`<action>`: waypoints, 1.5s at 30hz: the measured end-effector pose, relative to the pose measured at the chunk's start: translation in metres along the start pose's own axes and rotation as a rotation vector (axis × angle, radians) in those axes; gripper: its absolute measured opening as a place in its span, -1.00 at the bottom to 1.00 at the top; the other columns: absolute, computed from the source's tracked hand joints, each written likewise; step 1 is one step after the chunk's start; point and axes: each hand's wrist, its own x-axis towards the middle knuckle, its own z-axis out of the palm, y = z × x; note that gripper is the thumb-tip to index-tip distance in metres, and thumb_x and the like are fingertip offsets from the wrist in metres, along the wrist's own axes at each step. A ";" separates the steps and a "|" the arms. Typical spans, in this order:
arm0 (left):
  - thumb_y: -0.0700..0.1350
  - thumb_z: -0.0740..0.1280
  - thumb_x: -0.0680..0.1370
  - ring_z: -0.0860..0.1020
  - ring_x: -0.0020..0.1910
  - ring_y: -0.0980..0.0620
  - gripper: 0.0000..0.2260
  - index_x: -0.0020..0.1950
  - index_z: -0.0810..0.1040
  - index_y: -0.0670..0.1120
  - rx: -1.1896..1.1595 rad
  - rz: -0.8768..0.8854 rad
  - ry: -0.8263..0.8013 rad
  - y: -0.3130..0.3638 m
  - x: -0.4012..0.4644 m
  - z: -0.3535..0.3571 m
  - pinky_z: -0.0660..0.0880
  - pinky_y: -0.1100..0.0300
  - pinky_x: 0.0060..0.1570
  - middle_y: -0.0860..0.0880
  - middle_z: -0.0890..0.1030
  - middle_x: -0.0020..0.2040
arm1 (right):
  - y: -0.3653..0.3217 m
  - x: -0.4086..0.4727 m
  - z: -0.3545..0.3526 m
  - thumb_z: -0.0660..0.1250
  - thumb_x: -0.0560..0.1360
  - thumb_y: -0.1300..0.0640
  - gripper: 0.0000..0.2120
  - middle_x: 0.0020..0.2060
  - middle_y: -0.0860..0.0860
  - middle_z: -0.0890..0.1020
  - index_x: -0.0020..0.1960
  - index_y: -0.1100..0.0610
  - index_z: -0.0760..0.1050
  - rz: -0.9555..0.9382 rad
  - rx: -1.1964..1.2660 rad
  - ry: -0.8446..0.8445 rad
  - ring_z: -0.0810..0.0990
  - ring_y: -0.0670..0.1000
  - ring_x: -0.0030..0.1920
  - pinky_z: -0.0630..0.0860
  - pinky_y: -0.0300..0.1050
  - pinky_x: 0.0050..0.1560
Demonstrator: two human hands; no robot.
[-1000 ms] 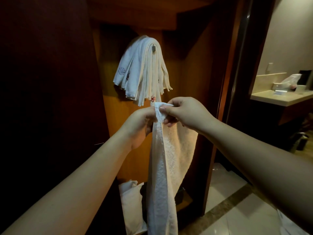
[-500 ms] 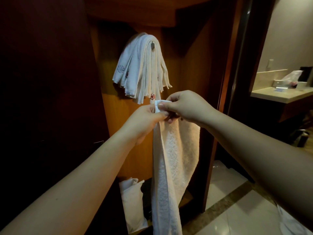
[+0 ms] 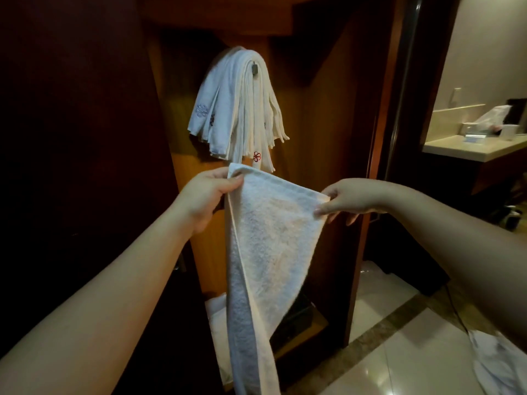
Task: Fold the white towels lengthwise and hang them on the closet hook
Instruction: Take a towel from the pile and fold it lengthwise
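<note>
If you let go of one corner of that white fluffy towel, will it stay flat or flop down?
Probably flop. The white terry towel already sags between the left hand and right hand, and its lower part hangs limp. It looks light, since fingertip pinches hold it. The looped surface likely grips rather than slips.

Hotel room: wooden closet, vanity counter.

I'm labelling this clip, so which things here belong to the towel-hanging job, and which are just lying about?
Job:
- towel, pinched at its top corners by the left hand and right hand
- hung towels
- hook

Lying about:
- counter with a plastic bag
- white cloth on the floor
</note>
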 end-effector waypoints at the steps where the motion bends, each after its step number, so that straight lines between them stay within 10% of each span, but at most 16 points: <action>1: -0.17 0.31 0.60 0.67 -0.10 0.20 -0.73 -0.08 0.75 0.13 0.005 -0.004 0.012 -0.004 -0.001 -0.002 0.41 0.16 -0.03 0.07 0.73 -0.05 | 0.001 -0.001 -0.002 0.37 0.53 -0.20 -0.81 -0.04 -0.15 0.68 0.09 -0.17 0.56 -0.033 -0.063 0.052 0.68 -0.11 -0.06 0.63 -0.21 -0.17; 10: -0.07 0.34 0.53 0.68 -0.03 0.04 -0.81 0.02 0.74 0.07 -0.107 0.017 0.013 -0.028 -0.009 -0.015 0.48 0.09 -0.01 -0.01 0.72 -0.01 | -0.007 -0.012 0.033 0.39 0.55 -0.08 -0.89 -0.21 -0.13 0.63 -0.13 -0.10 0.54 -0.222 0.189 0.582 0.57 -0.27 -0.23 0.39 -0.26 -0.26; 16: -0.12 0.31 0.59 0.67 -0.01 0.04 -0.81 0.03 0.73 0.04 -0.229 0.007 0.106 -0.041 -0.011 -0.014 0.52 0.14 -0.04 -0.01 0.72 0.02 | -0.005 0.000 0.061 0.43 0.54 0.17 -0.59 0.10 0.04 0.65 0.31 -0.09 0.41 -0.286 0.853 0.517 0.71 -0.06 -0.01 0.65 -0.17 -0.05; 19: -0.15 0.27 0.63 0.69 -0.11 0.09 -0.78 0.02 0.72 0.04 -0.212 0.032 0.142 -0.049 -0.020 -0.012 0.56 0.27 -0.23 0.02 0.73 -0.07 | 0.003 0.001 0.074 0.39 0.56 0.00 -0.84 0.09 0.05 0.70 0.12 -0.09 0.63 -0.276 0.834 0.488 0.70 0.05 0.06 0.63 0.04 0.10; 23: -0.09 0.28 0.60 0.70 -0.08 0.01 -0.79 0.06 0.72 0.06 -0.212 0.070 0.128 -0.055 -0.032 -0.005 0.59 0.23 -0.24 -0.04 0.73 -0.03 | 0.000 -0.006 0.090 0.26 0.47 -0.43 -0.67 -0.03 -0.09 0.71 0.03 -0.26 0.59 -0.305 0.789 0.686 0.70 -0.01 -0.01 0.62 0.02 -0.03; 37: 0.04 0.33 0.51 0.69 0.05 -0.16 -0.68 0.11 0.69 -0.14 -0.469 -0.026 -0.020 -0.044 -0.069 0.017 0.63 0.10 -0.07 -0.20 0.70 0.07 | -0.024 -0.035 0.107 0.21 0.57 -0.33 -0.71 -0.24 -0.15 0.68 -0.10 -0.22 0.62 -0.308 0.938 0.900 0.64 -0.17 -0.24 0.55 -0.30 -0.28; 40: 0.02 0.39 0.47 0.69 0.07 -0.18 -0.71 0.06 0.72 -0.13 -0.510 -0.121 0.005 -0.052 -0.077 0.025 0.63 0.08 -0.10 -0.23 0.69 0.10 | -0.017 -0.039 0.116 0.31 0.52 -0.33 -0.71 -0.18 -0.10 0.71 -0.05 -0.16 0.66 -0.270 1.025 0.799 0.68 -0.11 -0.18 0.60 -0.22 -0.26; 45: -0.01 0.39 0.45 0.69 0.03 -0.13 -0.72 0.03 0.73 -0.15 -0.559 -0.176 -0.008 -0.065 -0.084 0.026 0.63 0.10 -0.08 -0.24 0.70 0.06 | 0.014 -0.054 0.126 0.68 0.21 -0.12 -0.42 0.12 0.16 0.70 0.15 0.13 0.70 -0.231 1.466 -0.103 0.69 0.14 0.14 0.64 0.00 0.03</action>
